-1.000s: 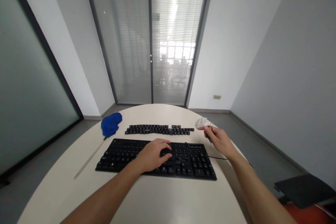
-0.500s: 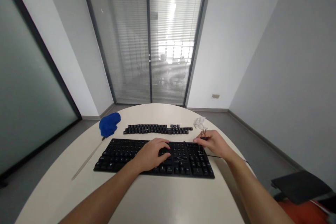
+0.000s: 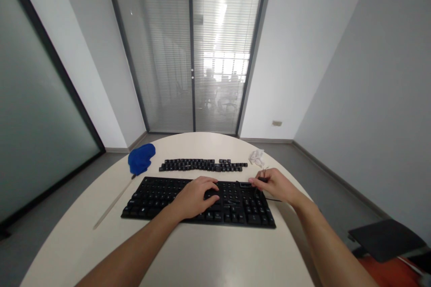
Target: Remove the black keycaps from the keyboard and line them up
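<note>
I'm seeing a black keyboard [image 3: 153,197] on the tabletop [image 3: 215,255], left hand [image 3: 194,195] lying on it, grip loose, thumb apart. The right hand [image 3: 276,184] has a small dark tool [image 3: 263,180] pinched tight by the number pad [image 3: 254,209]. Loose keycaps [image 3: 190,165] sit just beyond.

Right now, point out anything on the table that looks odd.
Loose black keycaps lie in rows beyond the keyboard, odd because keycaps normally sit on one. Nearby, a crumpled white wad looks untidy.
</note>
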A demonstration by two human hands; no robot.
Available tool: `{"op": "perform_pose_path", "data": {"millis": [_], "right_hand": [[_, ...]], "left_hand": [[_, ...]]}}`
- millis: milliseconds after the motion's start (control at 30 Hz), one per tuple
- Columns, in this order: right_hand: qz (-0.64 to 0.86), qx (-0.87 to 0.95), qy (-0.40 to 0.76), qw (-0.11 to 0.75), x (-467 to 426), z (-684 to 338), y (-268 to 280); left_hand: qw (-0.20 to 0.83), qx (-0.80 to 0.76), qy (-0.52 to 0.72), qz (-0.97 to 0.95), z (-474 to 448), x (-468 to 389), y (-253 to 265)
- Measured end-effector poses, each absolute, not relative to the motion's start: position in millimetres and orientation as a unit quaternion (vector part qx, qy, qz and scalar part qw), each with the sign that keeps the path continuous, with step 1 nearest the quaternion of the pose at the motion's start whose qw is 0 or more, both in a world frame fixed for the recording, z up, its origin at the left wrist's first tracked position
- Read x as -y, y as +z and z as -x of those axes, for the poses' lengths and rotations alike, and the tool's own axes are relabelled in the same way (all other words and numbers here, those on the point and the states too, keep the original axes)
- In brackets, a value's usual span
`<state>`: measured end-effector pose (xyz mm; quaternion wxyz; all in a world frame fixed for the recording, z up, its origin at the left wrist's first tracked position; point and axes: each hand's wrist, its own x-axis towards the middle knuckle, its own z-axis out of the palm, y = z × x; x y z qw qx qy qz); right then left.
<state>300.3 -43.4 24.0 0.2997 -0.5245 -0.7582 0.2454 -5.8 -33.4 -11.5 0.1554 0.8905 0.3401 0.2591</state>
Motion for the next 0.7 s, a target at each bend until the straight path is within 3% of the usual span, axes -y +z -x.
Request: {"op": "perform_pose_path", "data": {"millis": [300,533,700], "right_hand": [[0.522,0.756,0.33,0.218,45.7,-316.2,26.4],[0.523,0.726,0.363,0.26,38.8,-316.0,21.5],[0.539,0.72,0.297,0.321,34.5,-308.0,13.5]], "left_hand": [[0.157,-0.348,0.253,-0.889,5.3,34.2,-9.8],[0.157,-0.341,0.258,-0.89,6.6,33.6,-11.4],[0.159,-0.341,0.259,-0.89,5.9,33.8,-10.7]]}}
